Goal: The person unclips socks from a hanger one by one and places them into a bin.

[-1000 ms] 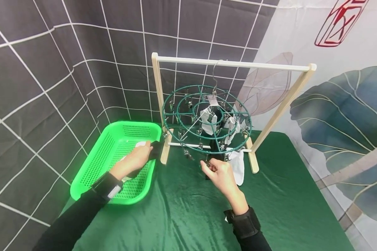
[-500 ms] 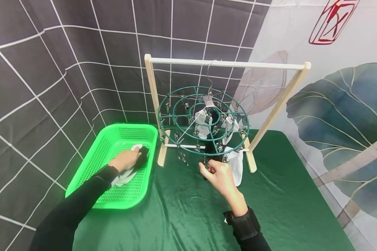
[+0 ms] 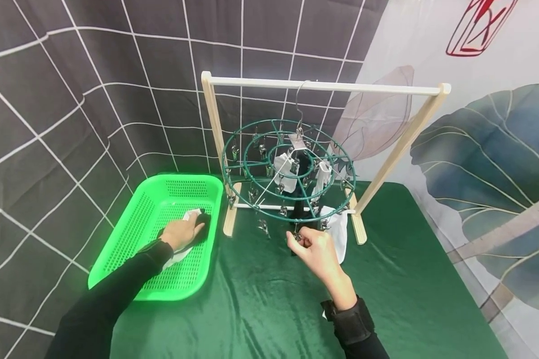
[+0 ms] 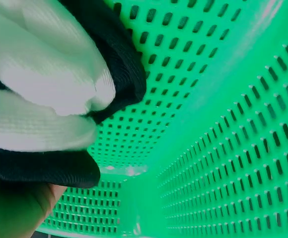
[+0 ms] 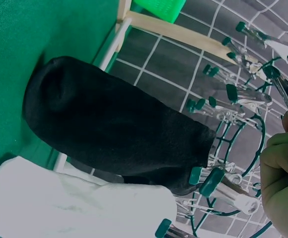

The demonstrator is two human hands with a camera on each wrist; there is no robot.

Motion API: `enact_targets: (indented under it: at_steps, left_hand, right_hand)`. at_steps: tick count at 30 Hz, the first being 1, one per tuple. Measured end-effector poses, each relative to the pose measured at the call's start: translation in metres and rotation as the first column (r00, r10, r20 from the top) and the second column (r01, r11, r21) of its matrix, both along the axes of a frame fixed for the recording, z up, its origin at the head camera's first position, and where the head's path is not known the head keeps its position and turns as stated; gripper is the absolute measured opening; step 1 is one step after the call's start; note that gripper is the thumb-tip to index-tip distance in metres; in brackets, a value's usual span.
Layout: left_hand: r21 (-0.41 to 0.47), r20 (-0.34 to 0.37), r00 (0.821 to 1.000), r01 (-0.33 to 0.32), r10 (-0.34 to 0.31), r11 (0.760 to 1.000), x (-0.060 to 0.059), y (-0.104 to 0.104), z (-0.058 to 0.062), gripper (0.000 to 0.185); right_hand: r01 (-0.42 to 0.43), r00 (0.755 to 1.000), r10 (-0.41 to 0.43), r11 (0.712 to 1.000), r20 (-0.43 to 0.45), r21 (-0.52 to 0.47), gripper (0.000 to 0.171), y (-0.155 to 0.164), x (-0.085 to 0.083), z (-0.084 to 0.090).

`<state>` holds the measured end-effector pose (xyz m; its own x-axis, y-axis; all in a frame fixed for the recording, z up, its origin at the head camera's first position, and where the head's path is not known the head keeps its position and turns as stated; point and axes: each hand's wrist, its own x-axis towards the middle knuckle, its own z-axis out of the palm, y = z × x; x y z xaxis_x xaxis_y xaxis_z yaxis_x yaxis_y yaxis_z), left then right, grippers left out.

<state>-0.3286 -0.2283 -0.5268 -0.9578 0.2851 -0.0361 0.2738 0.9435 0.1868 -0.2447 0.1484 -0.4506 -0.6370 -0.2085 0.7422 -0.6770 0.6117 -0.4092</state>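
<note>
My left hand (image 3: 181,232) lies inside the green basket (image 3: 117,249) and grips a black sock (image 3: 202,221) lying against a white sock (image 3: 189,215). The left wrist view shows the black sock (image 4: 119,59) and white sock (image 4: 44,69) bunched above that hand (image 4: 15,208). My right hand (image 3: 312,244) pinches a metal clip (image 3: 298,237) on the lower rim of the round green clip hanger (image 3: 287,169). Behind it hang a black sock (image 3: 298,212) and a white sock (image 3: 339,234). In the right wrist view the black sock (image 5: 114,129) hangs above the white one (image 5: 74,203), beside my fingers (image 5: 283,168).
The hanger hooks onto a wooden rack (image 3: 323,87) standing on the green tablecloth (image 3: 269,299). More white socks (image 3: 285,172) are clipped near its middle. A grid-patterned curtain (image 3: 72,99) closes off the left and back. The basket wall (image 4: 223,148) fills the left wrist view.
My left hand has moved with the black sock from the basket's right edge down into the basket. My right hand has stayed at the clip.
</note>
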Motion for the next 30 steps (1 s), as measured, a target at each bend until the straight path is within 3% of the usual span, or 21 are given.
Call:
enact_targets:
  at_steps: [6, 8, 9, 10, 11, 12, 14, 16, 17, 18, 19, 20, 21, 23, 25, 27, 28, 30]
  left_hand:
    - [-0.021, -0.012, 0.999, 0.034, -0.034, 0.999, -0.006, 0.009, 0.015, 0.040]
    - [-0.045, -0.094, 0.992, 0.082, -0.086, 0.996, -0.010, 0.015, 0.028, 0.039]
    - [-0.053, -0.160, 0.980, 0.108, -0.116, 0.993, -0.013, 0.019, 0.035, 0.038]
    - [-0.053, -0.256, 0.955, 0.139, -0.148, 0.989, -0.015, 0.023, 0.043, 0.035]
    - [-0.036, -0.366, 0.914, 0.173, -0.174, 0.984, -0.017, 0.029, 0.052, 0.032]
    - [-0.001, -0.483, 0.855, 0.214, -0.188, 0.977, -0.017, 0.036, 0.063, 0.028]
    - [0.069, -0.699, 0.690, 0.328, -0.189, 0.942, -0.016, 0.052, 0.082, 0.024]
    - [0.137, -0.837, 0.526, 0.469, -0.152, 0.872, -0.010, 0.073, 0.101, 0.022]
    - [0.158, -0.874, 0.467, 0.532, -0.132, 0.832, -0.005, 0.084, 0.109, 0.023]
    - [0.173, -0.898, 0.424, 0.586, -0.118, 0.791, -0.001, 0.095, 0.116, 0.023]
    - [0.182, -0.907, 0.404, 0.627, -0.116, 0.758, 0.004, 0.105, 0.122, 0.024]
    - [0.197, -0.908, 0.403, 0.652, -0.115, 0.732, 0.008, 0.115, 0.127, 0.025]
    - [0.216, -0.901, 0.418, 0.669, -0.120, 0.712, 0.012, 0.124, 0.130, 0.025]
    - [0.251, -0.871, 0.471, 0.668, -0.136, 0.701, 0.019, 0.138, 0.135, 0.027]
    - [0.286, -0.835, 0.531, 0.644, -0.146, 0.710, 0.024, 0.148, 0.136, 0.031]
    - [0.306, -0.809, 0.571, 0.615, -0.142, 0.727, 0.026, 0.154, 0.135, 0.034]
    - [0.311, -0.800, 0.583, 0.603, -0.139, 0.734, 0.026, 0.156, 0.134, 0.036]
    - [0.313, -0.798, 0.589, 0.587, -0.128, 0.747, 0.026, 0.157, 0.132, 0.036]
  right_hand:
    - [0.024, 1.000, -0.024, 1.000, 0.007, -0.012, 0.044, 0.005, 0.000, 0.002]
    - [0.029, 1.000, -0.029, 0.999, 0.000, -0.012, 0.044, 0.007, 0.001, 0.001]
    - [0.030, 1.000, -0.030, 0.999, -0.004, -0.012, 0.044, 0.007, 0.002, 0.001]
    - [0.033, 0.999, -0.033, 0.999, -0.007, -0.009, 0.044, 0.008, 0.002, 0.001]
    - [0.037, 0.999, -0.037, 0.999, -0.008, -0.006, 0.044, 0.008, 0.003, 0.001]
    - [0.039, 0.999, -0.039, 0.999, -0.008, -0.006, 0.044, 0.008, 0.003, 0.001]
    - [0.041, 0.999, -0.041, 0.999, 0.002, -0.005, 0.044, 0.007, 0.003, 0.002]
    - [0.042, 0.999, -0.042, 0.999, 0.016, -0.007, 0.044, 0.006, 0.002, 0.003]
    - [0.040, 0.999, -0.040, 0.999, 0.022, -0.009, 0.044, 0.006, 0.002, 0.003]
    - [0.037, 0.999, -0.037, 0.999, 0.025, -0.011, 0.044, 0.005, 0.002, 0.004]
    - [0.035, 0.999, -0.035, 0.999, 0.029, -0.011, 0.044, 0.005, 0.002, 0.004]
    - [0.033, 0.999, -0.032, 0.999, 0.029, -0.011, 0.043, 0.004, 0.001, 0.004]
    - [0.030, 0.999, -0.030, 0.999, 0.027, -0.011, 0.043, 0.003, 0.001, 0.004]
    - [0.026, 0.999, -0.025, 1.000, 0.026, -0.012, 0.043, 0.002, 0.001, 0.005]
    - [0.024, 0.999, -0.023, 1.000, 0.022, -0.013, 0.043, 0.001, 0.000, 0.005]
    - [0.018, 1.000, -0.018, 1.000, 0.023, -0.008, 0.044, -0.001, 0.000, 0.005]
    - [0.013, 1.000, -0.013, 1.000, 0.028, -0.003, 0.044, -0.002, 0.000, 0.006]
    - [-0.010, 0.999, 0.010, 1.000, 0.043, 0.007, 0.045, -0.003, 0.000, 0.007]
